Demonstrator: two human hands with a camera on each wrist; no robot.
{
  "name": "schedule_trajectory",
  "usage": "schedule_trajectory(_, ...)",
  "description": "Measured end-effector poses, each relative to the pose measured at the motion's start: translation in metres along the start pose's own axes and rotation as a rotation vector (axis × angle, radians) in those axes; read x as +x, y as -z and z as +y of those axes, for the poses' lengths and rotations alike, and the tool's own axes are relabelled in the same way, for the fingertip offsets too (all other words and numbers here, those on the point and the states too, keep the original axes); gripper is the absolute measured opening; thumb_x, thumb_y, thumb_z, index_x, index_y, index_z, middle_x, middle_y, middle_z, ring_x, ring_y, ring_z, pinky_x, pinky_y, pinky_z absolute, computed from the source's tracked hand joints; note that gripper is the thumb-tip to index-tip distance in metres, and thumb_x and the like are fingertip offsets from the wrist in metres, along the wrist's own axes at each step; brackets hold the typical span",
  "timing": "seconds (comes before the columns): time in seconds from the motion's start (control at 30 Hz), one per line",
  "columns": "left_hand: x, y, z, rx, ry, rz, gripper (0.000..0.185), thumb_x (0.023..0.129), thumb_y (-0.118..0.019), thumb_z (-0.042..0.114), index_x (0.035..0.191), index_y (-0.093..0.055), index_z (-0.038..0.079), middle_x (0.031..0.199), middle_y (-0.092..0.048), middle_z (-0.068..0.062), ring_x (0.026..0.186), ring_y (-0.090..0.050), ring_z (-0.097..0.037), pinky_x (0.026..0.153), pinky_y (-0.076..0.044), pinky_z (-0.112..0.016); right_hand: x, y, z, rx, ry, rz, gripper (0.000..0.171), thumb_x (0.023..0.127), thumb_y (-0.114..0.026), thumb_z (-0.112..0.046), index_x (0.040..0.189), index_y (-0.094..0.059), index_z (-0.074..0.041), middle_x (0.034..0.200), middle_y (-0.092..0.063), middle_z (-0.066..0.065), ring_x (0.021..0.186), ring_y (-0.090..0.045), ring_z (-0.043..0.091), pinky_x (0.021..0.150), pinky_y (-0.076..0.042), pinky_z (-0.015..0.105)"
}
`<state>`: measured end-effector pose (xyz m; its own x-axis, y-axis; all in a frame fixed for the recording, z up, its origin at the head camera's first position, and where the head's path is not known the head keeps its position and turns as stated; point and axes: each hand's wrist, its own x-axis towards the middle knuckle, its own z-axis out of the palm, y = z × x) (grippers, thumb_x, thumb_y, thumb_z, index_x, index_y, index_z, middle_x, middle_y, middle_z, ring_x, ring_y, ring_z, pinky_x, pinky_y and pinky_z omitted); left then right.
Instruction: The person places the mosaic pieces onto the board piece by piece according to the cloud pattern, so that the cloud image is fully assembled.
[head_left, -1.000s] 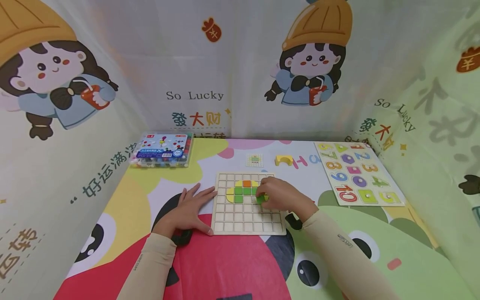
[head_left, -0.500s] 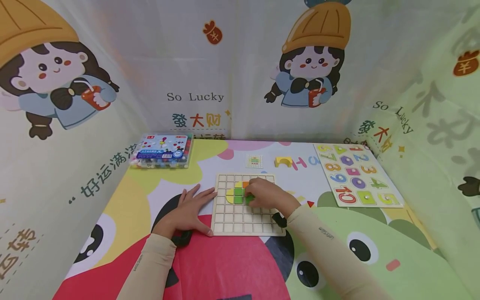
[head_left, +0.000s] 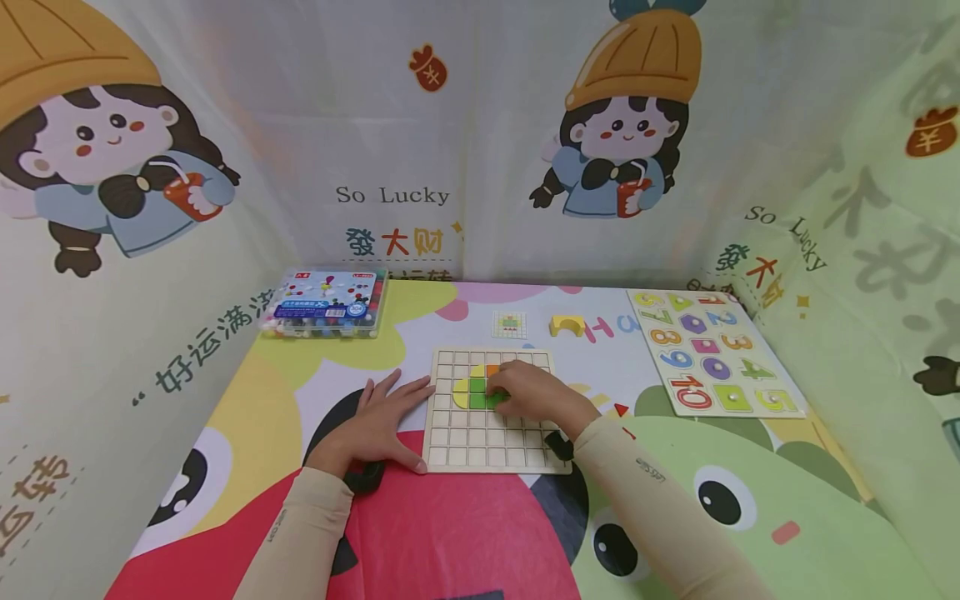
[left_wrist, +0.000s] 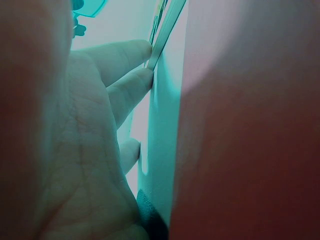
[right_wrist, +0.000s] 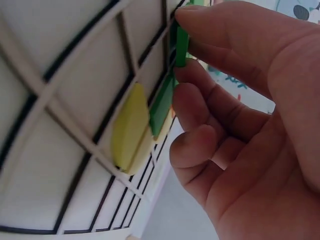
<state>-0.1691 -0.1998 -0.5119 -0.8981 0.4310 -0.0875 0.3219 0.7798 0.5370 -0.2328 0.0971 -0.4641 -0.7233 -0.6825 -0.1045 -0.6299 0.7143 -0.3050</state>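
Note:
A wooden grid board (head_left: 457, 457) lies flat on the table, with yellow, green and orange tiles set in its upper cells. My right hand (head_left: 540, 393) is over the middle of these tiles and covers some of them. In the right wrist view, its thumb and a finger pinch a green tile (right_wrist: 182, 47), held edge-on at the grid. Nearby sit another green tile (right_wrist: 161, 107) and a yellow tile with a rounded side (right_wrist: 131, 127). My left hand (head_left: 375, 425) is spread at the board's left side, its fingertips and thumb touching the edge.
Behind the board lie a small pattern card (head_left: 510, 324) and a yellow arch block (head_left: 567, 324). A clear plastic box of coloured parts (head_left: 322, 304) stands back left. To the right is a number-and-shape puzzle board (head_left: 712, 358). Printed curtains (head_left: 510, 125) enclose the table.
My right hand has moved left across the board with the green tile, from the right of the coloured tiles to their middle, and then stayed there. The left hand has not moved.

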Motion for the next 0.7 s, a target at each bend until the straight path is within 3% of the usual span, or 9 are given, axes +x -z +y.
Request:
schedule_trajectory(0.4,-0.001,0.001,0.000,-0.001,0.000,0.001,0.123,0.061,-0.094,0.060,0.166,-0.039,0.026,0.176,-0.029,0.001,0.165,-0.002,-0.041,0.127,0.007,-0.073,-0.003,-0.007,0.004,0.092,-0.013,0.064,0.021,0.091,-0.084,-0.015,0.112,-0.082,-0.013,0.105,-0.073,0.000,0.096,-0.059,0.013,0.091,-0.056,0.036)
schedule_trajectory(0.7,0.000,0.001,0.001,-0.001,-0.004,0.004,0.123,0.061,-0.094,0.060,0.165,-0.039,0.025,0.176,-0.029,0.000,0.165,-0.003,-0.042,0.126,0.006,-0.074,-0.012,-0.008,0.005,0.078,-0.030,0.085,0.022,0.090,-0.086,-0.017,0.112,-0.083,-0.013,0.107,-0.078,0.000,0.100,-0.066,0.016,0.096,-0.058,0.038)
